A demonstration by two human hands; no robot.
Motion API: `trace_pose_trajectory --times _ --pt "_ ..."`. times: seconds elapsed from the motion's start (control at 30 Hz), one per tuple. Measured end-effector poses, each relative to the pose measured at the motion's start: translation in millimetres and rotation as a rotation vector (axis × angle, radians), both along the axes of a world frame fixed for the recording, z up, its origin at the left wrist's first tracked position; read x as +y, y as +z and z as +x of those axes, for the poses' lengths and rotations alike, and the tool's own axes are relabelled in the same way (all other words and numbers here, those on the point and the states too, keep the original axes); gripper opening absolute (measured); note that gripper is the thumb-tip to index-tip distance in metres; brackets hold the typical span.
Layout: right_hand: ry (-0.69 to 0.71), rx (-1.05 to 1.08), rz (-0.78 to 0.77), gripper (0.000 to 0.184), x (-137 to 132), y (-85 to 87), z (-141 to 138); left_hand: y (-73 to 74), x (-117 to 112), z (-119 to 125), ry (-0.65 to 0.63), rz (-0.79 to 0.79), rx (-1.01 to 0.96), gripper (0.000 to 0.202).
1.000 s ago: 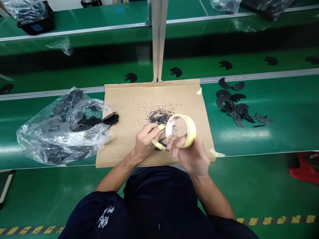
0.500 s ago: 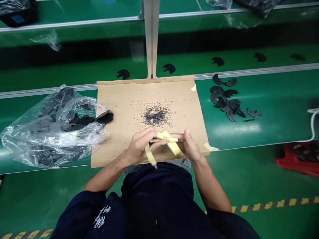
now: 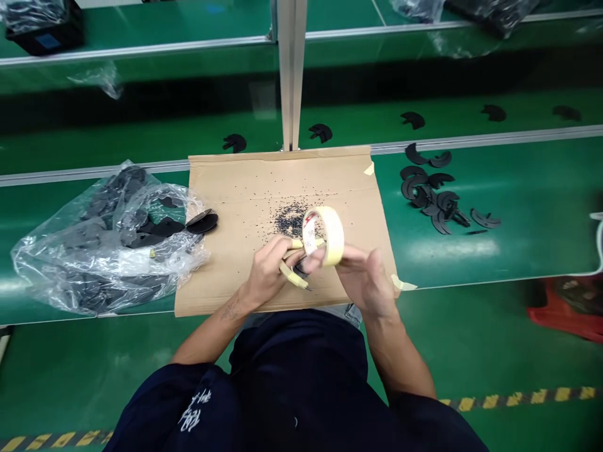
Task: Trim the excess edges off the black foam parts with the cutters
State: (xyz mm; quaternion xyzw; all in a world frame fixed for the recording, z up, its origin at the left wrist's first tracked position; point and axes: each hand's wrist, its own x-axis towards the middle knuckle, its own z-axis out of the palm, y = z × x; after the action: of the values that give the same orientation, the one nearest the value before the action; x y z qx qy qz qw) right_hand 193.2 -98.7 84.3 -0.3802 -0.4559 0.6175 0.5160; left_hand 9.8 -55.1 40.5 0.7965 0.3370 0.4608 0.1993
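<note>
A roll of yellow masking tape (image 3: 330,235) stands upright in my right hand (image 3: 365,282), whose fingers are closed round its rim. My left hand (image 3: 268,267) pinches the loose strip of tape (image 3: 289,275) pulled from the roll, together with a thin dark tool whose tip (image 3: 306,287) shows below the fingers. Both hands hover over the near part of a brown cardboard sheet (image 3: 235,251) lying on the green bench. A small heap of black specks (image 3: 289,220) lies on the cardboard just beyond the roll.
A clear plastic bag of black flat parts (image 3: 103,245) lies left of the cardboard, with a few parts spilling out (image 3: 202,223). Several black crescent parts (image 3: 433,198) lie to the right. A metal post (image 3: 291,75) rises behind the cardboard. A red stool (image 3: 565,307) stands low right.
The tape roll was upright a second ago, was turned flat between both hands half a second ago, and is upright again now, with the strip still pinched in my left hand.
</note>
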Motion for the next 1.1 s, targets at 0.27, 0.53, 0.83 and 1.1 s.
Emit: trace_pose_trajectory --times 0.27,0.53,0.83,1.1 --pt "0.151 -0.151 0.232 0.075 -25.0 -18.6 10.0 4.6 1.8 -3.6 0.039 -0.261 -0.229 0.019" --pt "0.037 -0.44 -0.101 0.047 -19.8 -11.9 2.5 14.0 -6.4 -0.3 -0.204 -0.459 -0.222 0.028" --pt "0.068 -0.387 0.004 0.029 3.7 -6.4 3.7 4.8 -16.4 0.0 -0.322 -0.739 -0.378 0.04" --pt "0.001 -0.848 0.31 0.028 7.8 14.2 8.1 13.1 -5.1 -26.6 -0.777 -0.882 -0.184 0.12"
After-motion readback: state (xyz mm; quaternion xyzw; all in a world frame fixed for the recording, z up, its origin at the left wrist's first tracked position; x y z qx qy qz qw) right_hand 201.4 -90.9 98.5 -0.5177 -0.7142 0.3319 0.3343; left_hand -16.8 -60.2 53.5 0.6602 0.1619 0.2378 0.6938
